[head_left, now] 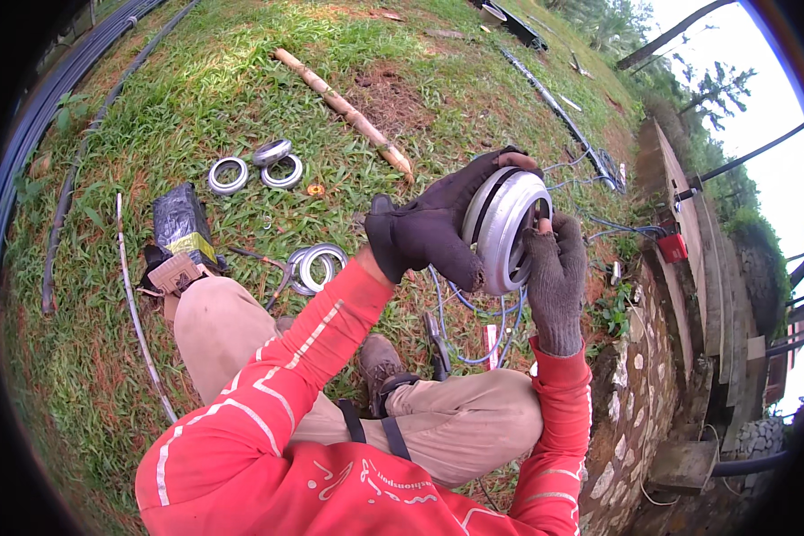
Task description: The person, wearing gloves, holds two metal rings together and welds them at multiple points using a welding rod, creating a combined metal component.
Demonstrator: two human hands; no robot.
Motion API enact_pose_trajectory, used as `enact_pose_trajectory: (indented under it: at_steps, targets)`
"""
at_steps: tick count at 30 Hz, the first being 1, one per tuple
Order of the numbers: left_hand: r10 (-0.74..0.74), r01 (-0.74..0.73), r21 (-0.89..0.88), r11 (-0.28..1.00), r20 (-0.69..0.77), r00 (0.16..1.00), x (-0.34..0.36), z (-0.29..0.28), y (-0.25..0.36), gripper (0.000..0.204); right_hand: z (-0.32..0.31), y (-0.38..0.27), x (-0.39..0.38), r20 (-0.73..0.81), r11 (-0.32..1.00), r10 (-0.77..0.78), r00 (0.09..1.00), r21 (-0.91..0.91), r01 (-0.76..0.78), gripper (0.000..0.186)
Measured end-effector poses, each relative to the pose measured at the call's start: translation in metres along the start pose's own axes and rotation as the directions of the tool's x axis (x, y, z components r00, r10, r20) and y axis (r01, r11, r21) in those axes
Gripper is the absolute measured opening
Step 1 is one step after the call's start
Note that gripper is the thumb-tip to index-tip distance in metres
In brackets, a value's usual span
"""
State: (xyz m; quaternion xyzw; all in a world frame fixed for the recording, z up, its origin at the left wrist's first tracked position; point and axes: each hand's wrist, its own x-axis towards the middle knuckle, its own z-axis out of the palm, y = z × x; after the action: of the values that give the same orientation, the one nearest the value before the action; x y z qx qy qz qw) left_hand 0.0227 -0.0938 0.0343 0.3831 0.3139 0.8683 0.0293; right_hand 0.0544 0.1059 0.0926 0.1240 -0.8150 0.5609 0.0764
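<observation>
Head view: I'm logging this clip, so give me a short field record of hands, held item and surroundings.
Left hand: dark glove, gripping the round silver light fixture
Right hand: grey glove, fingers at the fixture's face
Posture: seated on grass, knees bent
Nearby: silver rings, blue wires, bamboo stick, black packet

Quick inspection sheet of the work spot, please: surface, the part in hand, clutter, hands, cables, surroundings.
Surface: grass with bare patches.
Job's things: round silver fitting, held up between both hands.
Clutter: silver rings and more rings on the grass, black packet, bamboo stick, pliers.
Hands: left hand and right hand, both gloved, grip the fitting.
Cables: blue wires below the fitting; black pipes at left.
Surroundings: stone wall at right.
</observation>
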Motion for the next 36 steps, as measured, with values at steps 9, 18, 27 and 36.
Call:
enact_pose_trajectory:
  at_steps: [9, 18, 27, 36]
  targets:
    - [0.037, -0.037, 0.039, 0.999, 0.010, 0.999, 0.004, 0.005, -0.005, 0.135, -0.002, 0.009, 0.003, -0.034, 0.999, -0.026, 0.999, 0.030, 0.027, 0.031]
    - [-0.014, 0.014, 0.066, 0.998, 0.007, 1.000, 0.005, 0.010, 0.000, 0.134, 0.000, 0.003, 0.001, -0.025, 0.995, -0.049, 0.998, -0.090, 0.047, 0.027]
    - [0.046, -0.047, 0.173, 0.984, 0.012, 0.999, 0.006, 0.004, -0.008, 0.133, -0.006, 0.009, 0.004, -0.065, 0.995, -0.048, 0.997, -0.092, 0.042, 0.021]
    - [0.040, -0.039, 0.200, 0.979, -0.002, 0.999, 0.005, 0.004, -0.012, 0.135, -0.005, 0.010, 0.003, -0.062, 0.994, -0.067, 0.996, -0.091, 0.061, 0.022]
